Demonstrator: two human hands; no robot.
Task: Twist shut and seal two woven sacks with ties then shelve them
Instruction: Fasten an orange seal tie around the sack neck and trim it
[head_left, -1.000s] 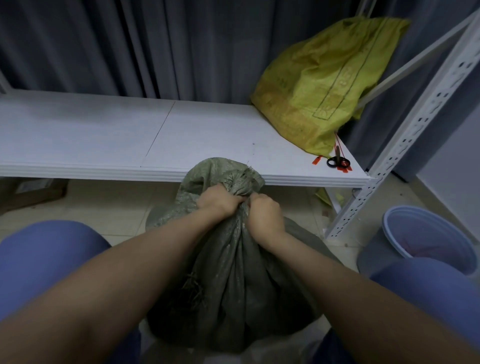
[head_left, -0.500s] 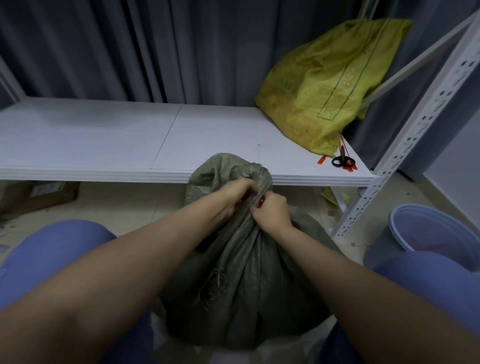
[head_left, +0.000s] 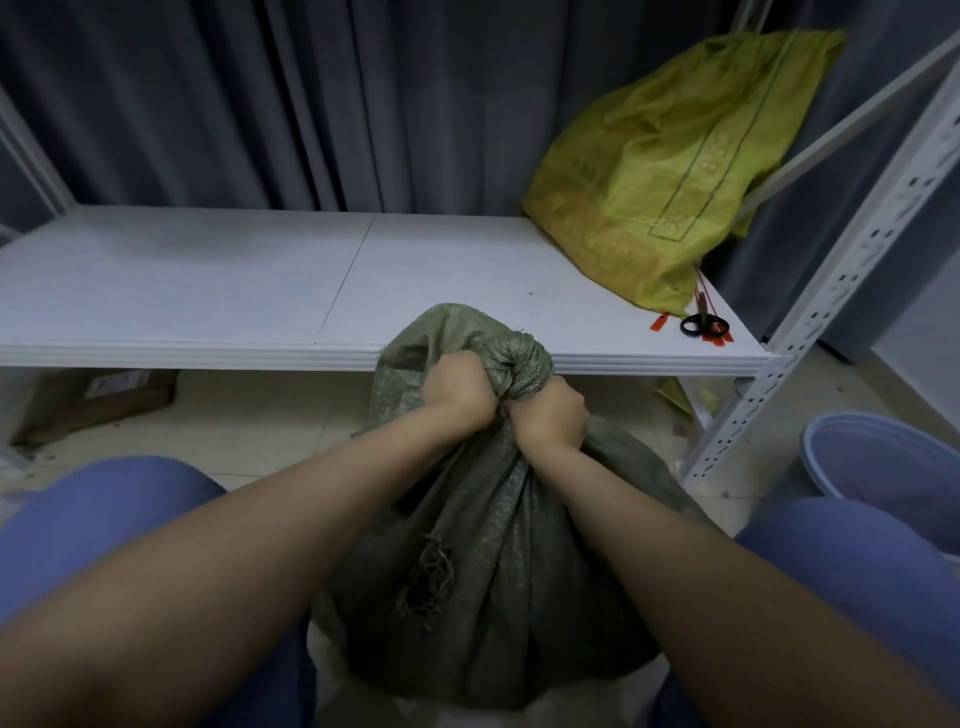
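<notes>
1. Setting: a white shelf (head_left: 208, 280) on a slotted metal frame stands before a dark curtain (head_left: 260, 104). A tiled floor lies below it, and a bucket (head_left: 883, 457) sits on the floor at right.
2. Green sack (head_left: 483, 561): it stands upright on the floor between the person's knees, in front of the shelf edge. Its long axis runs vertically, from the floor up to the gathered neck (head_left: 514, 358).
3. Left hand (head_left: 457, 387): fist closed around the neck on its left side, just under the bunched top.
4. Right hand (head_left: 550, 415): fist closed around the neck on its right side, slightly lower. The two fists touch. Whether either hand also pinches a tie cannot be told, since none shows at the neck.
5. Key relation: the twisted knot of fabric sits directly above both fists, so the neck axis passes up through the grip. By judgement, a tie must go round the neck at or just below the fists.
6. Ties (head_left: 714, 332): red strips lie with scissors (head_left: 698, 325) on the shelf's right front corner, up and to the right of the grip. The right hand is nearer.
7. Yellow sack (head_left: 670, 171): it rests on the shelf's right end, leaning against the back, just behind the ties.
8. Status, as judged: the green sack is twisted shut, not yet visibly sealed or shelved.
</notes>
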